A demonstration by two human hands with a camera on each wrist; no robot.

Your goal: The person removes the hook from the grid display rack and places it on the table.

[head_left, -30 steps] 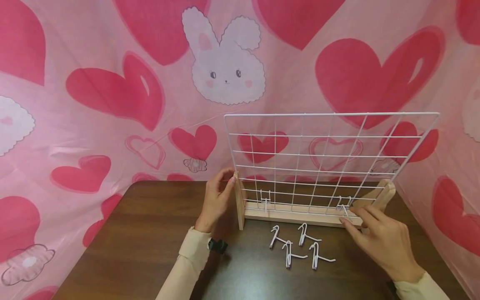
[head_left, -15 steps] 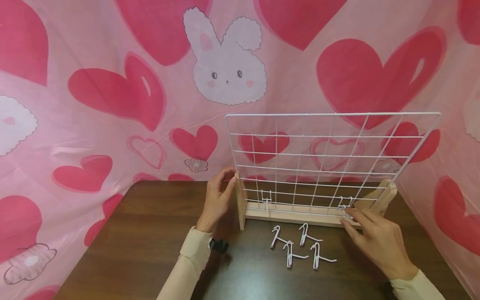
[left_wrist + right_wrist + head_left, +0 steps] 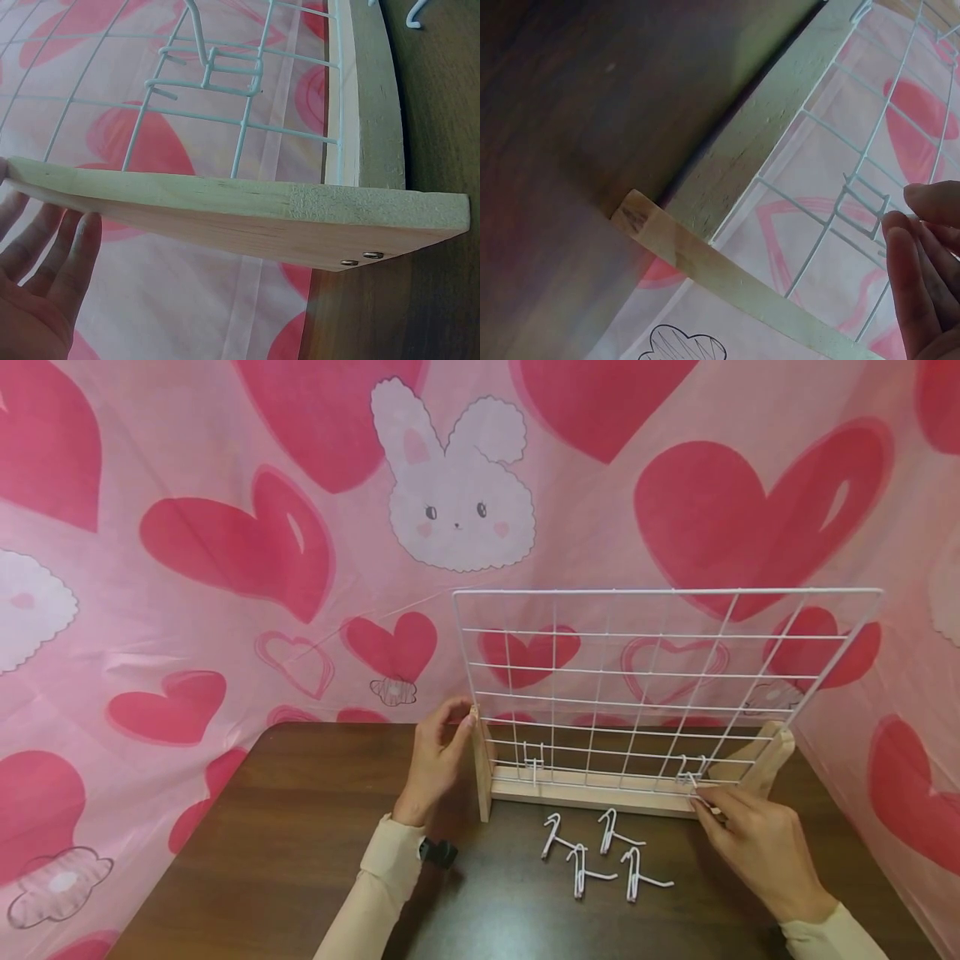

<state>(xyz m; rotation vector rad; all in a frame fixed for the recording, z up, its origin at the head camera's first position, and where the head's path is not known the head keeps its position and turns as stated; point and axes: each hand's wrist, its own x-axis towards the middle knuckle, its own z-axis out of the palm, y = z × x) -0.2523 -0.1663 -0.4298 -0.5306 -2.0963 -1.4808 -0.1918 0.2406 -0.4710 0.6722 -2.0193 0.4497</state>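
A white wire grid rack (image 3: 608, 703) stands upright in a pale wooden base (image 3: 592, 789) on the table. My left hand (image 3: 437, 758) holds the top of the rack's left wooden side piece (image 3: 225, 196), thumb on one face and fingers on the other. A white wire hook (image 3: 533, 763) hangs low on the grid at the left. At the lower right a second hook (image 3: 860, 206) sits on the grid wires. My right hand (image 3: 757, 847) pinches this hook's prong between thumb and fingertips, which hide the prong's end.
Several loose white hooks (image 3: 632, 874) lie on the dark wooden table (image 3: 247, 852) in front of the rack. Behind stands a pink cloth backdrop (image 3: 300, 410) with hearts and a rabbit. The right wooden side piece (image 3: 772, 758) rises beside my right hand.
My right hand's fingers have drawn together on the prong of the right hook and moved slightly left. The left hand keeps its hold; the loose hooks lie as before.
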